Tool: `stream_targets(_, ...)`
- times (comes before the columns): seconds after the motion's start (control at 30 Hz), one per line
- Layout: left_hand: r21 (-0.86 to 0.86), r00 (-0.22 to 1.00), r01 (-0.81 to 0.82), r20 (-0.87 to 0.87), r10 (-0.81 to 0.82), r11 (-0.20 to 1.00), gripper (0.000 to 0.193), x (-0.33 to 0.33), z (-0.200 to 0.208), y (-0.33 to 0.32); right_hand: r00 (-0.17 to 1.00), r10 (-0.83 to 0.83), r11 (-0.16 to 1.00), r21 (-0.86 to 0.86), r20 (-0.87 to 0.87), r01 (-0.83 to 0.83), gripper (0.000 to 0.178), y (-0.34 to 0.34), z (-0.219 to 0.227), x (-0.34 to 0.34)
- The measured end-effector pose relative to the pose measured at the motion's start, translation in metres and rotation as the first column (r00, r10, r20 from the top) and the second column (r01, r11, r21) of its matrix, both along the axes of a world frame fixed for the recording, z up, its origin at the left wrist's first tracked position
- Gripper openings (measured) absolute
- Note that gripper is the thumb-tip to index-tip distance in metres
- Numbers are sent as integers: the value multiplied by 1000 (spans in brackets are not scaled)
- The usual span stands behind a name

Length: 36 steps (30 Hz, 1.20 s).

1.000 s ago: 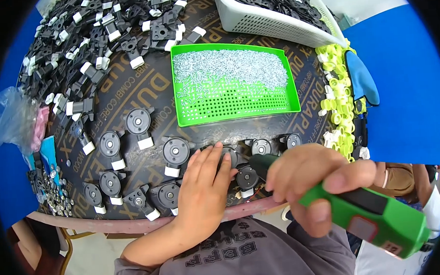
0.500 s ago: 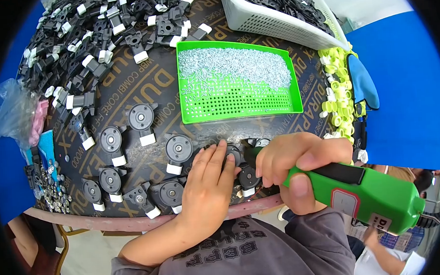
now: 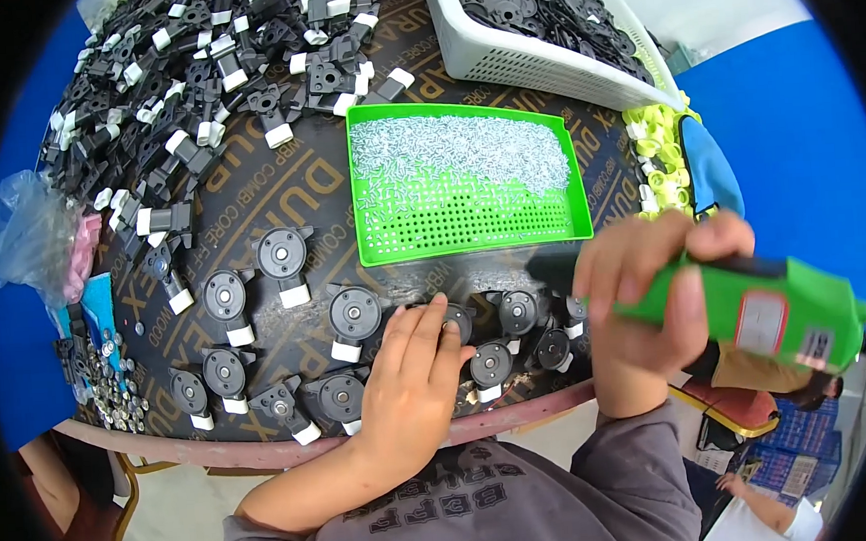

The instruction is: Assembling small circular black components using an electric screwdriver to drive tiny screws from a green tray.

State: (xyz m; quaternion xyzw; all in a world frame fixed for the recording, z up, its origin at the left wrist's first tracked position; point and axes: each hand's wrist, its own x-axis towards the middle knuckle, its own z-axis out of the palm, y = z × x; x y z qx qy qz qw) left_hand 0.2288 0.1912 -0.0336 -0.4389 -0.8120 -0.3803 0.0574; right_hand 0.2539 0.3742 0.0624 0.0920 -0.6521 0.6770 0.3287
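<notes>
My left hand (image 3: 414, 369) lies with outstretched fingers over a black plastic part with a round disc (image 3: 457, 320), which is partly hidden under the fingertips. My right hand (image 3: 640, 294) is wrapped round a green electric screwdriver (image 3: 759, 317), raised off the table and smeared by motion. Its dark front end is a blur left of the fist. Several black disc parts with white ends, such as one disc part (image 3: 355, 314), lie in loose rows beside my left hand. Others, including another disc part (image 3: 492, 363), lie between my two hands.
A green perforated tray (image 3: 471, 249) of small silvery screws stands beyond my hands. Behind it is a white basket (image 3: 540, 74) of black discs. Black parts with white ends (image 3: 198, 87) are heaped far left; small metal pieces (image 3: 116, 395) lie near left, yellow-green pieces (image 3: 654, 146) at right.
My right hand has lifted the screwdriver up and to the right, uncovering disc parts on the table. My left hand has stayed nearly in place. The whole view has shifted slightly.
</notes>
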Motion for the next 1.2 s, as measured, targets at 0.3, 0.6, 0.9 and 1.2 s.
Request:
stream_targets(0.3, 34, 984, 92, 149, -96, 995, 34, -2, 0, -2, 993, -91, 995, 21, -80, 93, 24, 27, -44, -57)
stream_targets(0.6, 14, 970, 45, 238, -47, 999, 53, -4, 7, -2, 989, -139, 984, 107, -56, 145, 21, 25, -46, -57)
stream_targets(0.9, -20, 959, 62, 279, -54, 998, 53, -3, 12, -3, 983, -164, 981, 94, -85, 172, 21, 20, -46, -55)
stream_targets(1.2, -83, 979, 35, 202, -18, 996, 50, -8, 25, -2, 999, -33, 999, -5, -27, 33, 36, -30, 21, 16)
